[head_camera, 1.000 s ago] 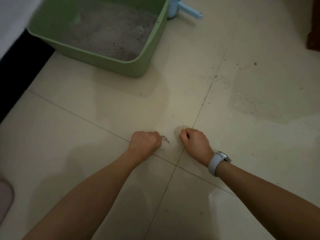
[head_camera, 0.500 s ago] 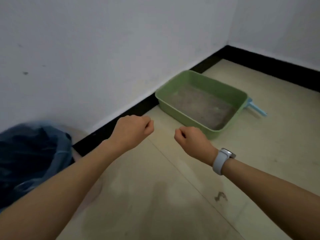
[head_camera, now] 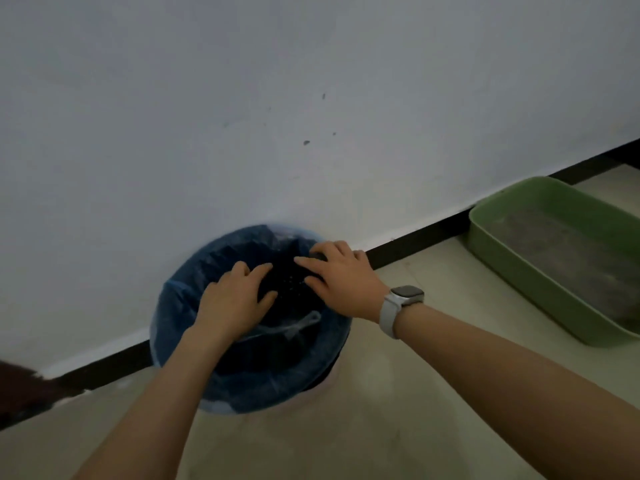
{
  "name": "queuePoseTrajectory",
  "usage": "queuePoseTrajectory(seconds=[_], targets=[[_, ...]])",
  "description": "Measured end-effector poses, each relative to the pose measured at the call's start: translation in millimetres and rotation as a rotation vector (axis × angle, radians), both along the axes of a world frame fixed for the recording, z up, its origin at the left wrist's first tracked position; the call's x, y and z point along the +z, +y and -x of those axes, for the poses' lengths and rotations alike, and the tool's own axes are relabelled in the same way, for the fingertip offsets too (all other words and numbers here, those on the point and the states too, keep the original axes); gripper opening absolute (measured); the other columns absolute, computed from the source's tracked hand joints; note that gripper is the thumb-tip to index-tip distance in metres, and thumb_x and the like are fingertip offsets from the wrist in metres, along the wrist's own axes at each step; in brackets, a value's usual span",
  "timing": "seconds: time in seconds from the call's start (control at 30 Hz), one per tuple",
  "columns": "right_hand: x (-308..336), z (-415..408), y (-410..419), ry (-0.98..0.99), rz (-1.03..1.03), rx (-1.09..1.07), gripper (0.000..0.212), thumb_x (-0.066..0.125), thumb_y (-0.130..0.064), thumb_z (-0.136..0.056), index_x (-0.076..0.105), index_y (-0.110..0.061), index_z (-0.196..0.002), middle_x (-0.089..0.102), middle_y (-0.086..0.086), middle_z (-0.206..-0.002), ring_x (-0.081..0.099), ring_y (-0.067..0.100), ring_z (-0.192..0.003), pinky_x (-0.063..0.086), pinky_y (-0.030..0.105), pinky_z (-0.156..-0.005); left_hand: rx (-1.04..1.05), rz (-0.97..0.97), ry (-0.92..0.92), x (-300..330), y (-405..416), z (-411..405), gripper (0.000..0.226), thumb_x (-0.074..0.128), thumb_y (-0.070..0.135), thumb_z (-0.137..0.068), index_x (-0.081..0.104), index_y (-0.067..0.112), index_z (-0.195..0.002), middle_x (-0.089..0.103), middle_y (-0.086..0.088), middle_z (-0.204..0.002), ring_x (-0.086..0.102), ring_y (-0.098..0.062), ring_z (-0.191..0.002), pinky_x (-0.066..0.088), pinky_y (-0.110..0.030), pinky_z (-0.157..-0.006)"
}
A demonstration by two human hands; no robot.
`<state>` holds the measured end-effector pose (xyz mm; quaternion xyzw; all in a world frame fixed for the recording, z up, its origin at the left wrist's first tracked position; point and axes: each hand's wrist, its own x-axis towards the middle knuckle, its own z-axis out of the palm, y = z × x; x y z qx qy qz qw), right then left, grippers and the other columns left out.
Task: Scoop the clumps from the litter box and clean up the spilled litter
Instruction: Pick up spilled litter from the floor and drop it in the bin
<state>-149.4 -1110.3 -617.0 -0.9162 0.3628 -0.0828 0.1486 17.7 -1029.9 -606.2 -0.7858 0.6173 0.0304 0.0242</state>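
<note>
Both hands are held over the open mouth of a bin lined with a blue bag (head_camera: 180, 306), set against the wall. The left hand (head_camera: 232, 299) and right hand (head_camera: 341, 282) are spread, fingers loose, nothing pinched. Small grains (head_camera: 292, 284) are seen between them. Farther right, the green litter box (head_camera: 512, 258) rests on the floor by the skirting.

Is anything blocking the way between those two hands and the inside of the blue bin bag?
Nothing visible does. The left hand and right hand hover with fingers spread directly over the open mouth of the blue bin bag, with only the dark interior below.
</note>
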Motion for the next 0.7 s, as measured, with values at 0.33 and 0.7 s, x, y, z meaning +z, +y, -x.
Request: queuePoseTrajectory(seconds=[0.33,0.7], targets=[[0,10,-5,0.025,0.035,-0.022,0.052,0.049,-0.03,-0.093,0.031,-0.033,-0.142,0.013,-0.001,-0.154,0.01,0.02,-0.14,0.007,0.052,-0.114,0.115,0.176,0.069,-7,-1,16,0.037,0.048,0.036,-0.094,0.051,0.028,-0.129,0.043,-0.003,-0.134,0.042,-0.025,-0.121,0.017,-0.049,-0.109],[-2,217,-10,-0.28,-0.016,-0.481,0.034,0.044,-0.013,-0.094,0.054,-0.008,-0.126,0.055,0.009,-0.13,0.049,0.021,-0.121,0.03,0.018,-0.098,-0.375,0.314,0.375,-10,-62,217,0.047,0.038,0.037,-0.094,0.048,0.016,-0.134,0.044,-0.01,-0.139,0.044,-0.028,-0.123,0.031,-0.041,-0.104]])
